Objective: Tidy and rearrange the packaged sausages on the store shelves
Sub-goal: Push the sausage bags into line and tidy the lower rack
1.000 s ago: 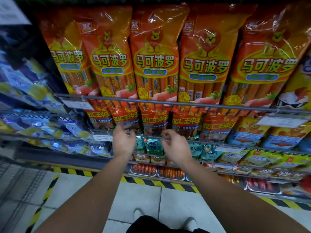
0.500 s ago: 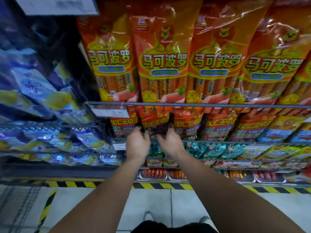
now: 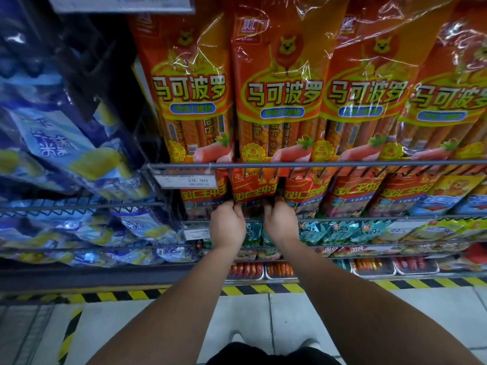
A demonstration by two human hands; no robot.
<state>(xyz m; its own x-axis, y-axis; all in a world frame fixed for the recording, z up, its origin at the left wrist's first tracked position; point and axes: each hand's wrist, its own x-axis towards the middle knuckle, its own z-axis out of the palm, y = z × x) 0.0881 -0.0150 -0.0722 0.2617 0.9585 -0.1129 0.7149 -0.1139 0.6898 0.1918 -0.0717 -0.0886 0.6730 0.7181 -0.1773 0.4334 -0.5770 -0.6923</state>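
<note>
A red sausage pack (image 3: 254, 191) stands on the second shelf, behind the wire rail. My left hand (image 3: 228, 226) grips its lower left edge and my right hand (image 3: 279, 222) grips its lower right edge; my fingertips curl behind the pack and are hidden. More red packs (image 3: 305, 192) stand in a row to its right. Above hang tall orange sausage packs (image 3: 279, 96) with a yellow cartoon lion, side by side.
A grey wire rail (image 3: 342, 164) with a price tag (image 3: 185, 180) runs in front of the red packs. Blue and yellow bags (image 3: 60, 143) fill the left shelves. Teal packets (image 3: 340, 230) and trays of sausages (image 3: 279, 268) sit lower. Hazard tape (image 3: 263, 289) marks the floor edge.
Both hands rose from the lower shelf rail to the red pack and took hold of its bottom corners. The view moved closer and to the right.
</note>
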